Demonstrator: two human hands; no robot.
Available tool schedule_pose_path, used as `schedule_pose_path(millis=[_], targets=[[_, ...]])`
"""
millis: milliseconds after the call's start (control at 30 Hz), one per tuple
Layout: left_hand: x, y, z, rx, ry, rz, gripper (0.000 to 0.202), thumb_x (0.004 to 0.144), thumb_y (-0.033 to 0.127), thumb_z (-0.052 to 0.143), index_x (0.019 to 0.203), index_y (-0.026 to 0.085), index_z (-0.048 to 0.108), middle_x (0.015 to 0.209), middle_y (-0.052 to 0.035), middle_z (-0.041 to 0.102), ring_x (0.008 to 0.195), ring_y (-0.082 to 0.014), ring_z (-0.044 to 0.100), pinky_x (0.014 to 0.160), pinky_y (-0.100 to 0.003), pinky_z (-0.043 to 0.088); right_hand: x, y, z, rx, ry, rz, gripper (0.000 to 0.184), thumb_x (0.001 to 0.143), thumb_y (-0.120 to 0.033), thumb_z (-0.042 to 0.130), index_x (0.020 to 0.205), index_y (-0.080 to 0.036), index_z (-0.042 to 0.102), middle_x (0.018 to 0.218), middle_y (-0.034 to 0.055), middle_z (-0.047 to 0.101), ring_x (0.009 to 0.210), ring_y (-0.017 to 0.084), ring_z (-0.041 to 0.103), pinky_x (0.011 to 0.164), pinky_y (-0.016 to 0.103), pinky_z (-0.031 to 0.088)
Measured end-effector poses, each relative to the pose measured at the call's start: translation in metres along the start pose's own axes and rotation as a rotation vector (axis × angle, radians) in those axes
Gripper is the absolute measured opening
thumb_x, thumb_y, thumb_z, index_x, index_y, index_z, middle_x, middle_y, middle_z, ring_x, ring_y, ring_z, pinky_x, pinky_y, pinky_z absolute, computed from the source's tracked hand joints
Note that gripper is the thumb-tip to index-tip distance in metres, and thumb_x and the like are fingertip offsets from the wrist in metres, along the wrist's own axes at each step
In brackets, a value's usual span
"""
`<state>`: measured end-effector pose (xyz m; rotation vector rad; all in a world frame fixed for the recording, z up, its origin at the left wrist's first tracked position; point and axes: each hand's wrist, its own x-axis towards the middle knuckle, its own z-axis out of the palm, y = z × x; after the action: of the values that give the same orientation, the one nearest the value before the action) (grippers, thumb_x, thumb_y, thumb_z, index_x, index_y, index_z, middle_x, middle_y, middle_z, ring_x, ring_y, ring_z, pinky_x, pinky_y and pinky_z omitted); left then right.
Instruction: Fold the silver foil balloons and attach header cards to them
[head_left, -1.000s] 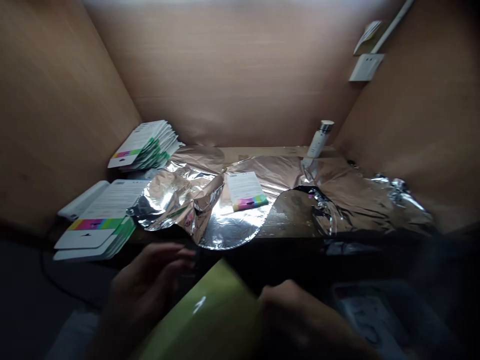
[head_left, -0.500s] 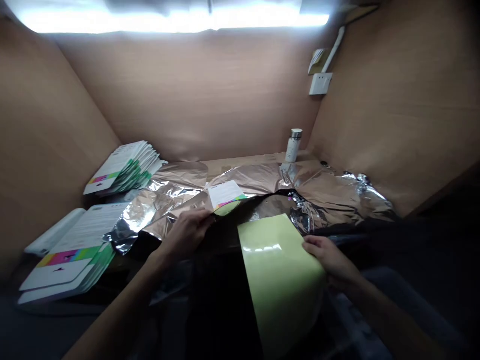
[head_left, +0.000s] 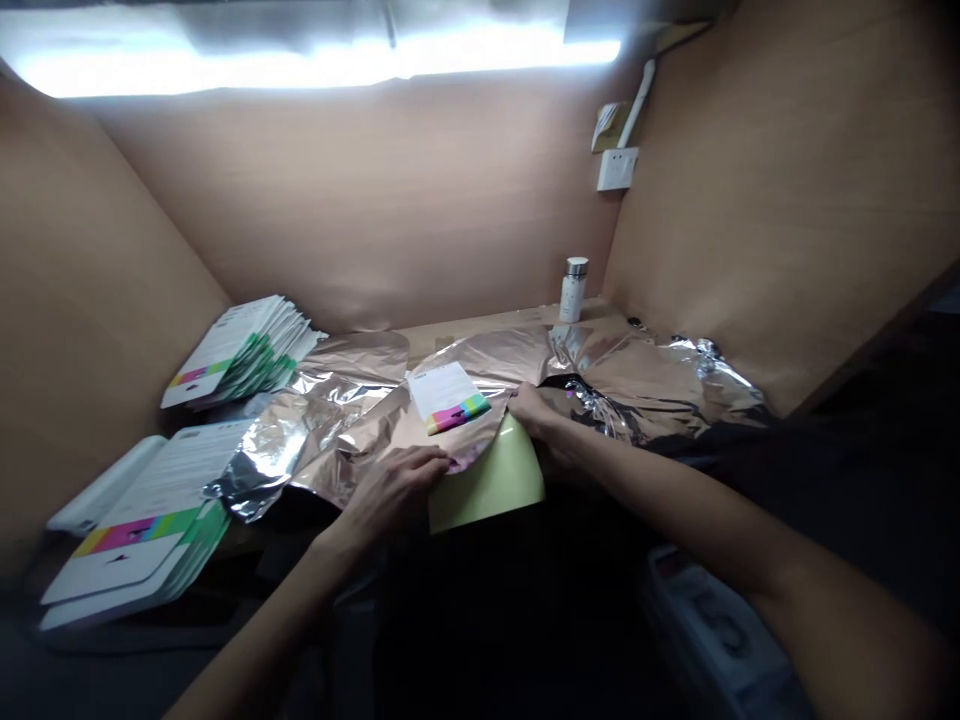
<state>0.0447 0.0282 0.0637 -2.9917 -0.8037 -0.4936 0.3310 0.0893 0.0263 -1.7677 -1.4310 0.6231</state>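
Pale green sheet [head_left: 487, 487] sits half under crinkled aluminium foil [head_left: 360, 425], between both hands. Left hand [head_left: 394, 495] lies flat on the foil, fingers extended. Right hand [head_left: 538, 425] curls narrow over the foil edge at the sheet's top right; grip unclear. Printed card [head_left: 448, 397] lies on the foil. Card stacks [head_left: 240, 352] sit at the left edge of the counter [head_left: 480, 322], white bottle [head_left: 573, 290] at its back edge, wall socket [head_left: 617, 169] above.

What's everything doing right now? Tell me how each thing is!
Left hand: resting on the foil's edge.
Right hand: at the green sheet's top edge.
Green sheet: partly under the foil.
Foil: spread out, crumpled.
Printed card: lying flat on the foil.
Card stacks: piled, fanned.
Bottle: upright, capped.
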Motion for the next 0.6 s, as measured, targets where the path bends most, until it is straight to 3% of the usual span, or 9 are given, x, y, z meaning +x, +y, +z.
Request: schedule_pose_path(millis=[100,200,300,367,500,600], targets=[[-0.007,0.004,0.011,0.036,-0.143,-0.041,0.023,0.096,0.005,0.051,0.108,0.019,0.066,0.119,-0.0088,0.072,0.103,-0.0237,0.070,0.085,-0.034,0.056,-0.013,-0.001,-0.023,-0.088,-0.011,-0.069,0.008,0.086,-0.019,0.061,0.090,-0.015,0.066,0.087,0.0124,0.069,0.087,0.025,0.063,0.077,0.032,0.047],[-0.019,0.000,0.020,0.098,-0.157,-0.085,0.025,0.096,0.005,0.053,0.114,0.019,0.064,0.131,-0.0105,0.068,0.114,-0.0264,0.067,0.092,-0.039,0.056,-0.040,0.009,-0.039,-0.135,-0.148,-0.269,0.011,0.090,-0.019,0.061,0.092,-0.018,0.072,0.100,0.0118,0.069,0.095,0.024,0.063,0.088,0.033,0.046],[-0.026,-0.005,0.019,0.130,-0.196,-0.096,0.031,0.095,0.003,0.051,0.118,0.019,0.065,0.137,-0.0106,0.066,0.123,-0.0277,0.064,0.099,-0.042,0.053,-0.063,0.024,-0.039,-0.191,-0.300,-0.537,0.020,0.096,-0.020,0.057,0.101,-0.019,0.075,0.106,0.0103,0.067,0.097,0.022,0.063,0.091,0.034,0.048],[-0.024,-0.004,0.014,0.107,-0.226,-0.110,0.026,0.095,0.011,0.057,0.119,0.019,0.066,0.137,-0.0109,0.065,0.125,-0.0296,0.062,0.102,-0.045,0.052,-0.070,0.033,-0.034,-0.223,-0.304,-0.631,0.023,0.098,-0.020,0.054,0.107,-0.019,0.075,0.108,0.0104,0.066,0.101,0.022,0.061,0.092,0.035,0.049],[-0.005,0.009,0.008,0.042,-0.230,-0.197,0.030,0.093,0.046,0.068,0.105,0.019,0.070,0.121,-0.0114,0.070,0.114,-0.0315,0.065,0.097,-0.046,0.052,-0.073,0.040,-0.028,-0.224,-0.274,-0.626,0.019,0.097,-0.016,0.058,0.104,-0.021,0.075,0.105,0.0079,0.067,0.101,0.021,0.061,0.092,0.035,0.048],[0.016,0.017,0.014,0.032,-0.203,-0.241,0.021,0.099,0.037,0.061,0.106,0.019,0.069,0.114,-0.0099,0.070,0.106,-0.0268,0.065,0.091,-0.040,0.052,-0.075,0.038,-0.028,-0.234,-0.249,-0.598,0.017,0.096,-0.015,0.060,0.100,-0.021,0.075,0.103,0.0069,0.068,0.100,0.022,0.062,0.092,0.036,0.047]])
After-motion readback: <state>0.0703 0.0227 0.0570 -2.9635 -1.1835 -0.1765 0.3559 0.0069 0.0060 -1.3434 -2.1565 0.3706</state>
